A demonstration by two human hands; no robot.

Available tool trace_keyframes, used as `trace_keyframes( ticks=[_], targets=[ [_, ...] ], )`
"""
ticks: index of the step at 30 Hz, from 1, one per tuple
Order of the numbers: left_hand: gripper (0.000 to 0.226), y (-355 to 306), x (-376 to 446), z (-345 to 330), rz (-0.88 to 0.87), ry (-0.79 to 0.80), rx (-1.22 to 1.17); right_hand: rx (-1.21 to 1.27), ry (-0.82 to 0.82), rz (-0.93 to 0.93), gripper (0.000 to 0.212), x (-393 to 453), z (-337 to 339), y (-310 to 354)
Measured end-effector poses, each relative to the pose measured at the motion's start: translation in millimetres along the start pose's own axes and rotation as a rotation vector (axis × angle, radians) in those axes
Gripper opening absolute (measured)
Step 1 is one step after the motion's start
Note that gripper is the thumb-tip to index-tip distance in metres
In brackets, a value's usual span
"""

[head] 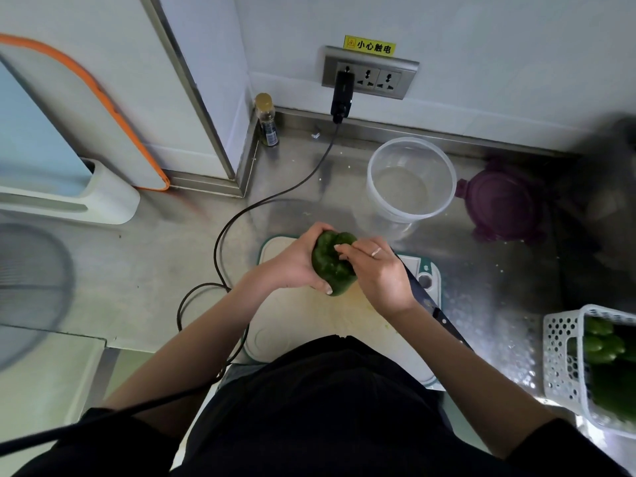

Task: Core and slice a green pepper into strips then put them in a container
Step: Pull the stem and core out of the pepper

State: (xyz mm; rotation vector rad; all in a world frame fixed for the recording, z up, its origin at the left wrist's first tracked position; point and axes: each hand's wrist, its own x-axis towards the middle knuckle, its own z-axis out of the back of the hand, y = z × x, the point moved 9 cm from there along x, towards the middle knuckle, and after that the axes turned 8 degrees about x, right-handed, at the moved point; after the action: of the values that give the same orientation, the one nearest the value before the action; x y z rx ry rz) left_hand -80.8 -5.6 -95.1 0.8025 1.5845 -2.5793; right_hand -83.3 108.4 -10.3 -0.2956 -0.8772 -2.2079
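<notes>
Left hand (296, 261) grips green pepper (332, 266) above cutting board (296, 325). Right hand (378, 273) fingers curled into pepper top. Knife (426, 297) on board, right edge. Clear container (411, 182) on surface (179, 256) beyond board.

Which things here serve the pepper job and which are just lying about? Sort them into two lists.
For the job: pepper, left hand, right hand, board, knife, tub, lid.

Lying about: bottle, cable, socket, basket of spare peppers, fan.
</notes>
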Motion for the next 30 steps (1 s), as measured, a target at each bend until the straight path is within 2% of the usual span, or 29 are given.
trace_keyframes(
  ticks=[3, 8, 13, 18, 22, 24, 27, 30],
  targets=[
    [0.091, -6, 4, -6, -0.022, 0.005, -0.008, 0.169, -0.139, -0.188, 0.026, -8, 14, -8],
    [0.091, 1, 1, -2, -0.007, -0.022, -0.015, 0.24, -0.33, -0.452, 0.024, 16, 55, -36],
    [0.094, -1, 0, 2, 0.017, -0.039, -0.047, 0.42, -0.092, -0.53, 0.023, 32, 33, -39],
    [0.09, 0, -9, 10, 0.008, -0.157, -0.02, 0.695, -0.202, -0.981, 0.02, -1, 16, -65],
    [0.087, -8, -17, 13, -0.068, -0.252, 0.103, 0.906, -0.226, -1.217, 0.012, -16, 7, -77],
    [0.087, -8, -22, 15, -0.075, -0.292, 0.122, 0.951, -0.26, -1.27, 0.014, -21, 6, -78],
    [0.087, -6, -27, 21, -0.056, -0.347, 0.121, 0.837, -0.234, -1.239, 0.013, -22, 11, -81],
    [0.091, 3, -31, 29, -0.025, -0.379, 0.122, 0.866, -0.291, -1.243, 0.012, -24, 14, -82]
  ],
)
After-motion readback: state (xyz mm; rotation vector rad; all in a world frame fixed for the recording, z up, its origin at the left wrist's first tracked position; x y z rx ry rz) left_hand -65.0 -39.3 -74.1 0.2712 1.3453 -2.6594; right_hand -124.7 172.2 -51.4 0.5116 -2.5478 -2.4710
